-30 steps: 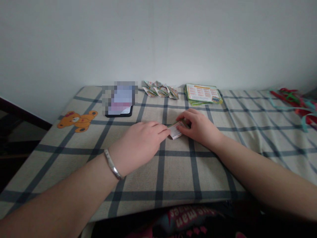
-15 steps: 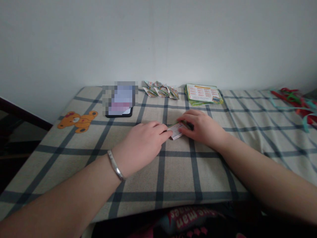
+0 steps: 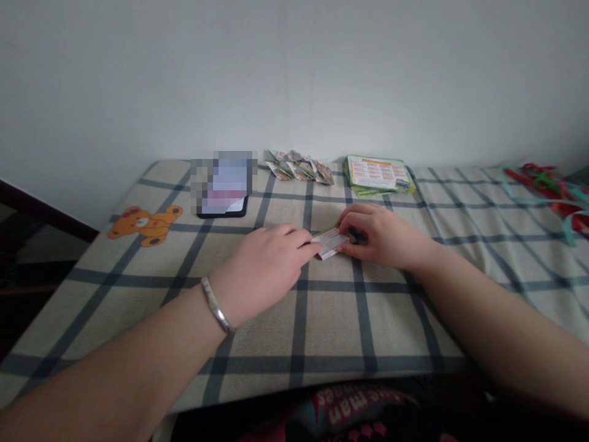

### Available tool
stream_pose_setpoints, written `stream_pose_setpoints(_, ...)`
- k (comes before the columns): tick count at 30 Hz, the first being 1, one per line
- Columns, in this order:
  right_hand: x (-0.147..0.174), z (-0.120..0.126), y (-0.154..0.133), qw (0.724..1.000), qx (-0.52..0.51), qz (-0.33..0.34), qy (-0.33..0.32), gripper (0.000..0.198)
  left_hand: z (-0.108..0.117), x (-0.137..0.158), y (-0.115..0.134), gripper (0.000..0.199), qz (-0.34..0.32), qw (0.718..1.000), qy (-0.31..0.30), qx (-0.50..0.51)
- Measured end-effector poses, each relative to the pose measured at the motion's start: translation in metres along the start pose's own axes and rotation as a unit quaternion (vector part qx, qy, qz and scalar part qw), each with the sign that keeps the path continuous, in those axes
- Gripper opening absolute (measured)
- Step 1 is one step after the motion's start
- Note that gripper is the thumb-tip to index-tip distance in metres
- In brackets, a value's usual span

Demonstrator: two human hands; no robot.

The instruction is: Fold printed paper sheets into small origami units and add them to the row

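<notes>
Between my hands a small folded piece of printed paper (image 3: 331, 242) lies low over the checked tablecloth. My left hand (image 3: 269, 264) pinches its left end, the wrist wearing a silver bracelet (image 3: 215, 306). At the right end, my right hand (image 3: 380, 236) grips the paper between thumb and curled fingers, which hide part of it. Beyond my hands, several folded paper pieces (image 3: 300, 167) sit in a cluster near the wall. To their right is a stack of printed sheets (image 3: 380, 175) with green edges.
A phone (image 3: 224, 190) with a blurred screen is at the back left. Nearer the left edge lies a flat orange bear cutout (image 3: 145, 225). Red, green and teal ribbons (image 3: 550, 190) are heaped at the far right. The tablecloth (image 3: 331, 319) is wrinkled on the right, and a white wall rises behind.
My right thumb and fingers have shifted slightly right along the paper, so more of its printed face shows. My left hand stays almost in place.
</notes>
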State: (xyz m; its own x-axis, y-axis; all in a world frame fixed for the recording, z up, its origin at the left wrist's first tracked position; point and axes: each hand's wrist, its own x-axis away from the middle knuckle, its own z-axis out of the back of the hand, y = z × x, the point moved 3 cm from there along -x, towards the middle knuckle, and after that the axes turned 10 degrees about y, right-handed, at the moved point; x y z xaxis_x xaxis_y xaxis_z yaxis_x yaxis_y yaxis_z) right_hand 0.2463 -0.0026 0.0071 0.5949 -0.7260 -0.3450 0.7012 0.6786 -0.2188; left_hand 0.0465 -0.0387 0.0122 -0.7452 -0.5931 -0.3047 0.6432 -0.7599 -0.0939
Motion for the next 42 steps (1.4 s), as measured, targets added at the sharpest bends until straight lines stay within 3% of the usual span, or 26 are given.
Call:
stream_pose_setpoints(12, -0.0009, -0.0038, -0.0007, 1.0, -0.004, 0.009, 0.018, 0.031, -0.0012, 0.0016, -0.0007, 0.037, 0.01, 1.0, 0.0, 0.009)
stream_pose_setpoints(27, 0.0016, -0.0022, 0.0011, 0.999, -0.026, 0.039, 0.009, 0.02, -0.0004, 0.0015, -0.0022, 0.035, 0.001, 1.0, -0.011, 0.01)
stream_pose_setpoints(32, 0.0008, -0.0008, 0.0004, 0.999, -0.029, 0.043, 0.013, 0.026, -0.0006, 0.0018, -0.003, 0.036, 0.003, 1.0, -0.012, 0.02)
stream_pose_setpoints(42, 0.0011, 0.0017, 0.0027, 0.996, -0.08, 0.0, 0.046, 0.024, -0.0036, 0.0021, -0.0073, 0.036, 0.008, 0.999, -0.001, 0.037)
